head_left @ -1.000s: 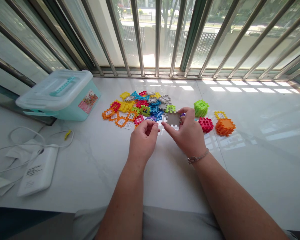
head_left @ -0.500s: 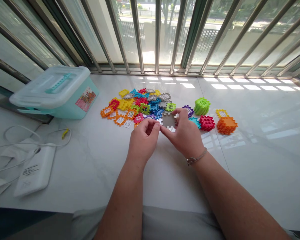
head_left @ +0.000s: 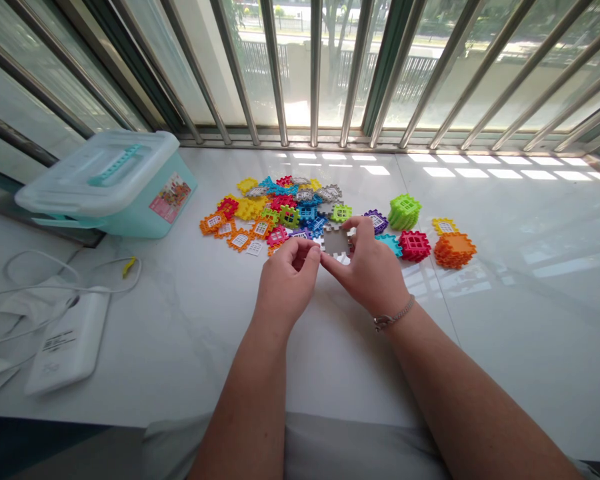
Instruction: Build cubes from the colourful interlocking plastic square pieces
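My right hand (head_left: 375,270) grips a grey square interlocking building tile (head_left: 337,241) with notched edges, thumb below it and index finger curled over its far right edge. Close by on the left, my left hand (head_left: 289,272) is closed in a pinch, thumb against index finger, at the tile's near-left corner. Whatever lies between those fingertips is hidden. Just beyond both hands spreads a loose heap of coloured tiles (head_left: 283,201), many with window lattices. Right of my right hand are a red stack of window tiles (head_left: 415,246) and a light blue tile (head_left: 391,245), partly covered.
Farther right stand a green stack (head_left: 405,212) and an orange stack (head_left: 454,250) with a yellow tile (head_left: 445,227) behind it. A lidded turquoise box (head_left: 130,207) sits at the left. Nearer me lie a white power bank (head_left: 73,343) and cables. Metal bars (head_left: 315,80) line the window.
Both hands and the grey tile are almost where they were. The view has shifted very slightly.
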Tool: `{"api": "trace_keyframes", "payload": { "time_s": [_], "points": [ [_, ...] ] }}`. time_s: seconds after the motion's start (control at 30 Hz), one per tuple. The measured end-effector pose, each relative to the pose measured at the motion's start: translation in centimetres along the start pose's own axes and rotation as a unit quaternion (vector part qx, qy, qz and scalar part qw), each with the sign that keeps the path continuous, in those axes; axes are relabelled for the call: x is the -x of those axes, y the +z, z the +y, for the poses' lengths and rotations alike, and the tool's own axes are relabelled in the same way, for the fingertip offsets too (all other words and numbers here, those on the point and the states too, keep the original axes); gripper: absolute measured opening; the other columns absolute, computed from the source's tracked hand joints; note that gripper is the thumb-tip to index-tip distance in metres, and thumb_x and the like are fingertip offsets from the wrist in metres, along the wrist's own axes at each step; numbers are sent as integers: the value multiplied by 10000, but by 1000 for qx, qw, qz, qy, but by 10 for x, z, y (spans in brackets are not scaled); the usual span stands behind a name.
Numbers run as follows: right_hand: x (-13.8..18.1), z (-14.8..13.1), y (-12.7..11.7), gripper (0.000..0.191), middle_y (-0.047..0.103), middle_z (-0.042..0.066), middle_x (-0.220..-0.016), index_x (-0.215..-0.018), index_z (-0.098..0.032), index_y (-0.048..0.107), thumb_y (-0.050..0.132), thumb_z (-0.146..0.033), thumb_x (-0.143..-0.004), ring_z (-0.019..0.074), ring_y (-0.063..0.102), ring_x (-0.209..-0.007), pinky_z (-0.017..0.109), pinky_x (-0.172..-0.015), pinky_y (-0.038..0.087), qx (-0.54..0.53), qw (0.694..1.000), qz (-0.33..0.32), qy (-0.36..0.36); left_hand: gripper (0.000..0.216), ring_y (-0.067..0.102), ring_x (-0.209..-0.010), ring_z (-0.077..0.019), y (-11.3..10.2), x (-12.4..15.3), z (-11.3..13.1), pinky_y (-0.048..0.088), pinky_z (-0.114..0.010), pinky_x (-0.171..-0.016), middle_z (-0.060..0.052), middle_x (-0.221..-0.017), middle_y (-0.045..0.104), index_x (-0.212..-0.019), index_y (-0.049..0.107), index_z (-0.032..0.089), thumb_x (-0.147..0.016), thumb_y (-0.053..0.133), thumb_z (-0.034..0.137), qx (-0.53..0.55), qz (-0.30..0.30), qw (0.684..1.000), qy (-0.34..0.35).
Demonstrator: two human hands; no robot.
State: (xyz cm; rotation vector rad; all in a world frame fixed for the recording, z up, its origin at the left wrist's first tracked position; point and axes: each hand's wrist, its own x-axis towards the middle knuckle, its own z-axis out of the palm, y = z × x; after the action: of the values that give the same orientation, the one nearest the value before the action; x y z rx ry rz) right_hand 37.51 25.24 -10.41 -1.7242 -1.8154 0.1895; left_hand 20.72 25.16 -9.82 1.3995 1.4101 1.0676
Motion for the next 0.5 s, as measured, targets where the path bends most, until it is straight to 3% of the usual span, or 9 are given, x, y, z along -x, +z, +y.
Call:
{"api": "trace_keyframes", "payload": {
  "time_s": [0.5],
  "points": [
    [1,-1,1,700,760,71,-946,-1358,-191,497,606,-744,-943,246,683,-648,278,-564,325,13,999,-32,-3,161,741,-855,-190,-1,1,2,554,-303,-774,-11,-958,793,-1018,745,249,-987,667,386,-48,-9,999,2]
  ]
}}
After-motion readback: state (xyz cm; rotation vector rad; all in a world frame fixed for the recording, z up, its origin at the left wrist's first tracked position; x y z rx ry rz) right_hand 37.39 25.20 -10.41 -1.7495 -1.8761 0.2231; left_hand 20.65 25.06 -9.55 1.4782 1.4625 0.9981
